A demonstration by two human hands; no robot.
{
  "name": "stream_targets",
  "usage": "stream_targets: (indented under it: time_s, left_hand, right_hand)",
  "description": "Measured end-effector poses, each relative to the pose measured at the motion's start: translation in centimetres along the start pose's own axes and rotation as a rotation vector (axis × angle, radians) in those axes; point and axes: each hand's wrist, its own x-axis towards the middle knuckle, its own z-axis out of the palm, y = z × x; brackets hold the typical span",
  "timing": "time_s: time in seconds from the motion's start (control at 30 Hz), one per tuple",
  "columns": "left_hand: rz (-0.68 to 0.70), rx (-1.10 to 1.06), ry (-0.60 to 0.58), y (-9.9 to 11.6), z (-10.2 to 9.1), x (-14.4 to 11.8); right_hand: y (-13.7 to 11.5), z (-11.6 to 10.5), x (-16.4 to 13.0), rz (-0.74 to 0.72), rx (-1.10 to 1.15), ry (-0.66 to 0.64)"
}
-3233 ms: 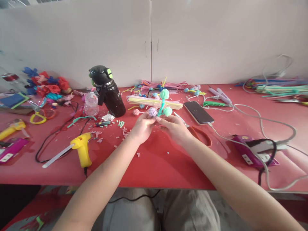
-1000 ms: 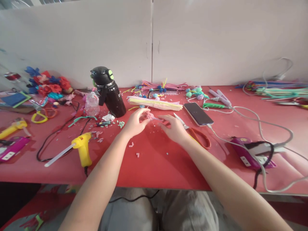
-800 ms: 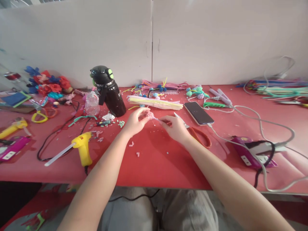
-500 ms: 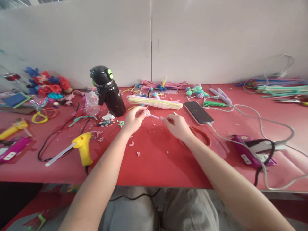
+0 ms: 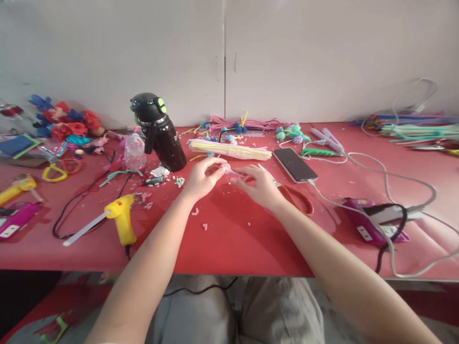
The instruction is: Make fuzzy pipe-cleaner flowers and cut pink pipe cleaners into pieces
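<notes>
Over the middle of the table, my left hand [image 5: 204,179] pinches a small pink curled bit of pipe cleaner [image 5: 228,168] between thumb and fingertips. A thin lilac stem [image 5: 237,174] runs from it toward the right. My right hand [image 5: 260,184] has its fingers closed around the stem's far end, partly hiding it. Beside and partly under the right hand lie scissors with orange handles [image 5: 299,200], the blades mostly covered by the hand. Just beyond both hands lies a bundle of pale yellow and pink pipe cleaners [image 5: 229,150].
A black flask [image 5: 165,143] and a clear bottle [image 5: 135,152] stand left of the hands. Nearer lies a yellow glue gun [image 5: 124,220]. On the right are a phone [image 5: 296,165] with its cable and a purple power strip [image 5: 362,227]. Pink scraps [image 5: 205,226] dot the red tabletop.
My hands have come together: the left moved slightly right and the right closed in on the lilac stem, which was free at its right end. The scissors stayed on the table.
</notes>
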Motion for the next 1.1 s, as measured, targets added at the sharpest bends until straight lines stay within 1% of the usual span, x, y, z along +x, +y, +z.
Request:
stream_targets:
  time_s: [0.07,0.2,0.3,0.37,0.43,0.5,0.57,0.67,0.7,0.77,0.83,0.87,0.97,1.1]
  left_hand:
    - [-0.003,-0.028,0.005,0.4,0.2,-0.1]
    - [-0.048,-0.107,0.069,0.7,0.4,0.0]
    - [-0.105,-0.177,0.142,0.4,0.2,0.3]
    - [-0.137,-0.224,0.221,0.0,-0.3,0.7]
    - [-0.204,-0.337,0.314,-0.2,-0.9,1.0]
    - [-0.262,-0.489,0.347,-0.2,-1.4,1.2]
    - [-0.297,-0.597,0.309,-0.1,-1.5,1.2]
    - [-0.336,-0.666,0.199,0.4,-0.9,0.9]
    - [-0.341,-0.676,0.154,0.6,-0.6,0.8]
    - [-0.34,-0.688,0.063,0.9,0.1,0.5]
    - [-0.348,-0.699,0.002,1.3,0.8,0.2]
    - [-0.364,-0.7,-0.01,1.3,1.1,0.1]
    - [-0.406,-0.702,0.01,1.4,1.9,-0.1]
    - [-0.411,-0.707,0.003,1.3,2.1,-0.3]
  right_hand:
    - [-0.2,0.3,-0.1,0.022,0.009,0.014]
    - [-0.6,0.4,-0.1,0.087,0.008,0.061]
    - [-0.9,0.0,0.0,0.116,-0.007,0.089]
    - [-1.1,-0.4,0.0,0.15,-0.015,0.12]
    - [-1.2,-0.8,0.0,0.206,-0.022,0.151]
    - [-1.1,-1.1,0.1,0.248,-0.012,0.161]
    - [-1.0,-1.0,0.1,0.222,0.022,0.159]
    - [-0.8,-0.4,0.2,0.112,0.075,0.123]
    - [-0.8,-0.1,0.2,0.095,0.08,0.103]
    - [-0.8,0.3,0.1,0.097,0.07,0.074]
    - [-1.0,0.5,0.0,0.113,0.042,0.087]
    - [-1.0,0.6,0.0,0.118,0.026,0.104]
    - [-0.9,0.6,-0.1,0.112,-0.016,0.151]
    - [-0.7,0.4,-0.1,0.069,-0.007,0.164]
